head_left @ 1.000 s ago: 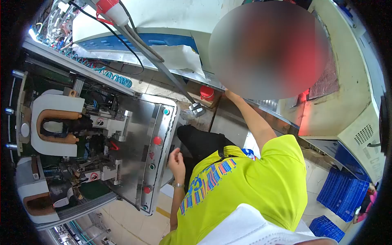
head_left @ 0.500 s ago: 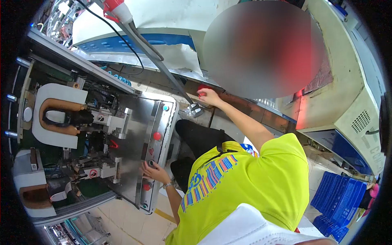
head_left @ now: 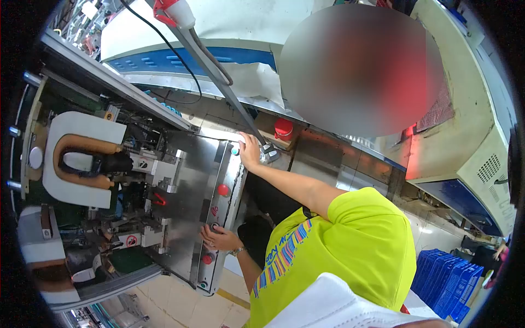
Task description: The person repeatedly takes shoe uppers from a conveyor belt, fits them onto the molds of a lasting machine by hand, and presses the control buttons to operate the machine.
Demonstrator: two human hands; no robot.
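A worker's left hand (head_left: 223,240), fingers loosely spread, reaches a dark button (head_left: 214,225) on the machine's control panel (head_left: 227,170), left of the worker; the right hand (head_left: 250,155), fingers half-bent, touches the far end beside a green button (head_left: 235,151).

Workshop interior arranged around a large beige cabinet (head_left: 448,156) with a slotted grille (head_left: 488,168) on its side. Red light (head_left: 402,161) glows along the cabinet's left edge (a blurred oval hides whatever lies just above that glow). Stacked blue crates (head_left: 443,283) stand below the cabinet. Left of it, pale floor tiles (head_left: 345,177), dingy in places, lie near a red tub (head_left: 284,129); a white-and-blue housing (head_left: 246,27) stretches farther left.
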